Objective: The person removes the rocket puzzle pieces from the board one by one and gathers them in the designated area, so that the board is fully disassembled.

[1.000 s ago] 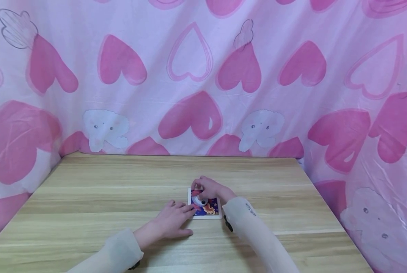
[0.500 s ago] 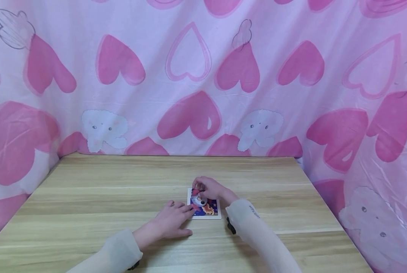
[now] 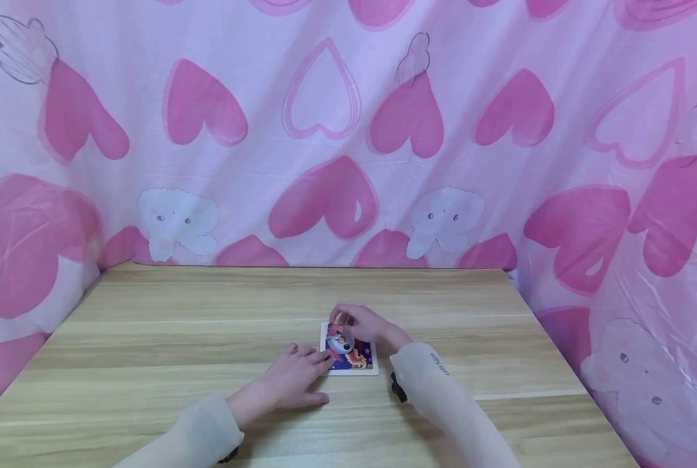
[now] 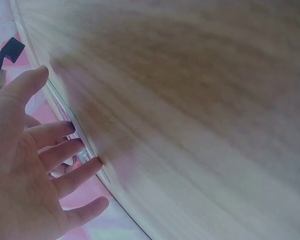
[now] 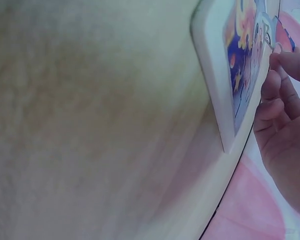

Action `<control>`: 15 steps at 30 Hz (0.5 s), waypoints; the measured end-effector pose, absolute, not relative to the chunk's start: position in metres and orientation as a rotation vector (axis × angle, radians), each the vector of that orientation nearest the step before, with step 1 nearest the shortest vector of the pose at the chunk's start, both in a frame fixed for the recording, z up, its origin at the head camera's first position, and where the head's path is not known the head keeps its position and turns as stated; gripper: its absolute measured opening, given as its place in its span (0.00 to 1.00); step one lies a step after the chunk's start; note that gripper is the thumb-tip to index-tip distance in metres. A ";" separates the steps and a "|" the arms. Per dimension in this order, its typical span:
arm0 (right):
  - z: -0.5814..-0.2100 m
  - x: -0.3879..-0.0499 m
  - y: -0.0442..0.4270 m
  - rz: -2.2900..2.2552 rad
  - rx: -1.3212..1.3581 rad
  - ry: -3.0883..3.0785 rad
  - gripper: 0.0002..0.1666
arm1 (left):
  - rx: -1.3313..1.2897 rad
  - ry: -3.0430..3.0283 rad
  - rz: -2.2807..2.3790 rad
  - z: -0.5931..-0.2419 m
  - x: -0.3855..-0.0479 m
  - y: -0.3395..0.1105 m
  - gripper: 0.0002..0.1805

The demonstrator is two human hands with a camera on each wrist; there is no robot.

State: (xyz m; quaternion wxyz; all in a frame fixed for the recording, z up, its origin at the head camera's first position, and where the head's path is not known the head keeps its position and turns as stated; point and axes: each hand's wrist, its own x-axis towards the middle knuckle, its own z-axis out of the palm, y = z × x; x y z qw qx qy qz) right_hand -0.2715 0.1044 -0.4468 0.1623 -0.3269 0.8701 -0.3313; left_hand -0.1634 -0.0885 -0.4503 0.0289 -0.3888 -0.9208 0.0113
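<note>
A small picture puzzle (image 3: 361,361) in a white frame (image 5: 213,85) lies on the table, its print dark blue with stars, red and orange. My left hand (image 3: 294,378) is spread flat, with its fingertips touching the puzzle's left edge; the left wrist view shows the same hand (image 4: 35,165) with its fingers apart. Over the far side of the puzzle, my right hand (image 3: 360,322) bends its fingers down. In the right wrist view, the thumb and a finger pinch a red and blue puzzle piece (image 5: 284,38), tilted up from the picture. Fingers partly hide that piece.
The wooden table (image 3: 208,305) extends around the puzzle on all sides. A pink curtain (image 3: 325,188) with hearts hangs behind it and along both sides. Black straps show at both wrists, such as the right strap (image 3: 398,388).
My right wrist and forearm have shifted slightly to the right, while the right fingers stay over the puzzle's far side. The left hand holds its place.
</note>
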 end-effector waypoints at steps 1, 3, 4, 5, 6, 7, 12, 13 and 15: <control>-0.447 -0.271 0.105 -0.962 -0.931 2.478 0.15 | -1.199 -2.840 0.034 -0.450 -0.163 -0.089 0.37; -0.448 -0.271 0.105 -0.996 -0.913 2.475 0.15 | -1.198 -2.841 0.032 -0.450 -0.163 -0.089 0.38; -0.449 -0.270 0.106 -1.011 -0.898 2.474 0.15 | -1.197 -2.841 0.032 -0.450 -0.163 -0.089 0.38; -0.449 -0.270 0.107 -1.028 -0.892 2.474 0.14 | -1.197 -2.841 0.032 -0.450 -0.163 -0.089 0.38; -0.450 -0.270 0.109 -1.039 -0.876 2.476 0.13 | -1.197 -2.840 0.032 -0.450 -0.163 -0.089 0.38; -0.450 -0.270 0.110 -1.053 -0.867 2.479 0.12 | -1.196 -2.840 0.033 -0.450 -0.163 -0.089 0.38; -0.451 -0.269 0.122 -1.080 -0.869 2.501 0.09 | -1.194 -2.843 0.034 -0.451 -0.164 -0.088 0.37; -0.450 -0.269 0.125 -1.094 -0.872 2.499 0.09 | -1.193 -2.848 0.029 -0.451 -0.163 -0.088 0.37; -0.449 -0.268 0.130 -1.123 -0.864 2.492 0.10 | -1.192 -2.855 0.017 -0.450 -0.163 -0.088 0.37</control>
